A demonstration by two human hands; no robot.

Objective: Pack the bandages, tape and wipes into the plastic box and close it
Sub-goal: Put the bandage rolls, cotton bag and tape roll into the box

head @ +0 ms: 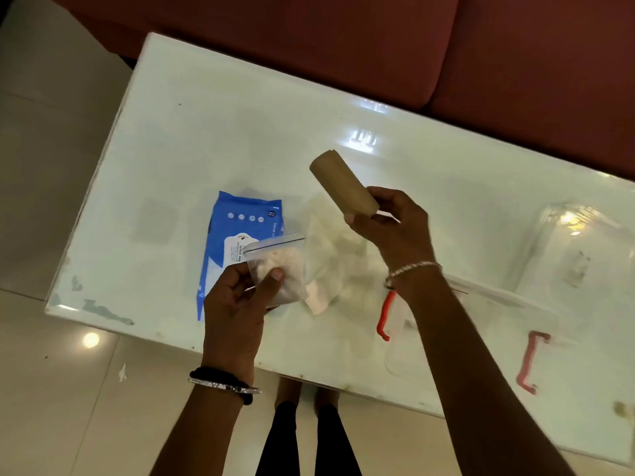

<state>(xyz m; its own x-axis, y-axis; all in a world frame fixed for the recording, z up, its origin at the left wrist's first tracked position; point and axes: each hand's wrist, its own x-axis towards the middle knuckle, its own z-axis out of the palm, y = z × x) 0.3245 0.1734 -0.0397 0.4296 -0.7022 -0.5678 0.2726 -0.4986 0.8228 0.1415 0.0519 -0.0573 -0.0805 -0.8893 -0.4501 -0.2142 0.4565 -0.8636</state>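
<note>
My right hand [395,225] holds a tan bandage roll [342,182] by one end, raised above the table and tilted up to the left. My left hand [237,304] grips a small clear zip bag [278,266] with pale contents. Under that bag a blue wipes pack [237,242] lies flat. Between my hands sits a heap of white gauze packets [333,259]. The clear plastic box [481,338] with red clips [385,314] stands open at the right, partly hidden by my right forearm. Its clear lid [584,245] lies beyond it.
The white glass table [206,132] has its near edge just in front of my legs. A dark red sofa [446,46] runs along the far side. Pale floor tiles [51,389] lie to the left.
</note>
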